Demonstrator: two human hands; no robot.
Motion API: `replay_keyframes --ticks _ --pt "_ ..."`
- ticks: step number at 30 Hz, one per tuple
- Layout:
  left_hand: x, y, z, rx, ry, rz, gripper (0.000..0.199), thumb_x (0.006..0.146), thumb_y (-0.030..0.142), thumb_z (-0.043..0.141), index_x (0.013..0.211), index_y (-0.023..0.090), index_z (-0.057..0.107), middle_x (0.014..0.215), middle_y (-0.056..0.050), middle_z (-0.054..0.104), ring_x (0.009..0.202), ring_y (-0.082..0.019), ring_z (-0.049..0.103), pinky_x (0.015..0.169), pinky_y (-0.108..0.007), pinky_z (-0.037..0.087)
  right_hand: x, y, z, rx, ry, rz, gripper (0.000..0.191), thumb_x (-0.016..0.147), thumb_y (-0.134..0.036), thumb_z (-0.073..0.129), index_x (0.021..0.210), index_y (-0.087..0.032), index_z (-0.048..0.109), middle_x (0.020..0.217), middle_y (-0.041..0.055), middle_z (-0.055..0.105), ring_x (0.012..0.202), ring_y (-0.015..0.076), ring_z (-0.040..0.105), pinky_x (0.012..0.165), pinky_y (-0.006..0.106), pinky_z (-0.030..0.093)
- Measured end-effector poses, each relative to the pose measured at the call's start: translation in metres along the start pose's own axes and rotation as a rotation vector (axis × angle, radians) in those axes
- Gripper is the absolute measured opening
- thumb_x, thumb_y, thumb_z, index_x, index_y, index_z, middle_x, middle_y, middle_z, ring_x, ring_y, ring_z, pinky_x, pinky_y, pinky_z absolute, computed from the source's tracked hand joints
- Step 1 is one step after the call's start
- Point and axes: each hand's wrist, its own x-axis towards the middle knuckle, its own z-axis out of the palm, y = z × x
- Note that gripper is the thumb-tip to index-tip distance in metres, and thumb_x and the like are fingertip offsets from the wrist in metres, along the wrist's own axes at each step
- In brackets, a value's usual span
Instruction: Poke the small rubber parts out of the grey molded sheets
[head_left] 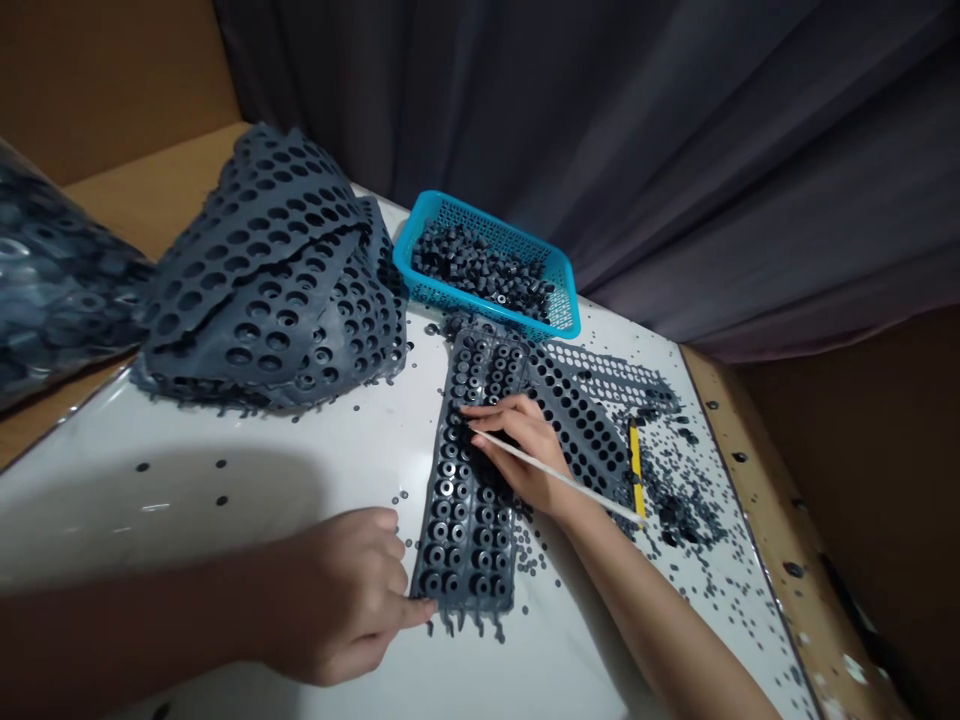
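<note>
The right hand (517, 450) closes on a thin white stick (559, 475), its fingers on a dark rubber strip (469, 540) at the frame's centre. The left hand (337, 595), fingers curled, touches the strip's lower end; any grip is unclear. A blue basket (495, 225) of loose rings (480, 270) sits above; a punched sheet pile (270, 280) lies upper left.

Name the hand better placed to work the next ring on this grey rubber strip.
Probably right: the right hand grips a thin white stick whose tip reaches the grey rubber strip, while the left hand is occupied at the strip's lower end.
</note>
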Motion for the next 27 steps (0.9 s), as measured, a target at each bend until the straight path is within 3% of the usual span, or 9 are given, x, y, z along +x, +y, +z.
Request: replay_keyframes --ticks 4,12,17,21,27 --pt "0.0 -0.001 -0.001 -0.059 -0.023 0.005 0.019 0.082 0.015 0.053 0.094 0.022 0.065 0.051 0.0 0.056 0.052 -0.017 0.049 0.066 -0.033 0.037 -0.002 -0.001 0.003 -0.031 -0.035 -0.012 0.005 0.09 -0.024 0.058 0.091 -0.022 0.062 0.108 0.0048 0.071 0.088 0.0218 0.056 0.077 0.04 0.043" --pt "0.001 0.0 -0.001 -0.065 -0.011 0.007 0.016 0.082 0.015 0.052 0.09 0.021 0.064 0.052 0.0 0.056 0.05 -0.017 0.048 0.064 -0.033 0.037 0.007 0.011 0.005 -0.117 0.045 -0.081 0.003 0.091 -0.022 0.057 0.09 -0.021 0.06 0.106 0.0026 0.072 0.084 0.0199 0.056 0.074 0.037 0.039" --pt "0.0 -0.001 -0.001 -0.065 0.003 0.007 0.021 0.082 0.014 0.051 0.096 0.021 0.065 0.052 0.0 0.057 0.051 -0.017 0.048 0.066 -0.034 0.037 0.014 0.015 0.002 -0.108 0.083 -0.03 0.004 0.09 -0.022 0.056 0.091 -0.021 0.06 0.105 0.0039 0.072 0.088 0.0212 0.058 0.077 0.039 0.04" --pt "-0.001 -0.001 -0.001 -0.064 -0.02 0.012 0.023 0.079 0.014 0.054 0.097 0.022 0.065 0.054 0.0 0.058 0.053 -0.017 0.049 0.068 -0.034 0.038 0.011 0.01 0.001 -0.018 0.025 -0.001 0.005 0.09 -0.023 0.057 0.092 -0.022 0.061 0.107 0.0039 0.072 0.09 0.0222 0.056 0.079 0.039 0.041" --pt "0.0 -0.002 -0.001 -0.069 -0.025 0.003 0.022 0.082 0.015 0.051 0.097 0.022 0.066 0.052 0.0 0.058 0.051 -0.017 0.048 0.066 -0.034 0.037 0.007 0.01 0.004 -0.085 -0.017 -0.009 0.008 0.091 -0.026 0.055 0.093 -0.023 0.062 0.108 0.0026 0.071 0.09 0.0218 0.055 0.078 0.039 0.039"
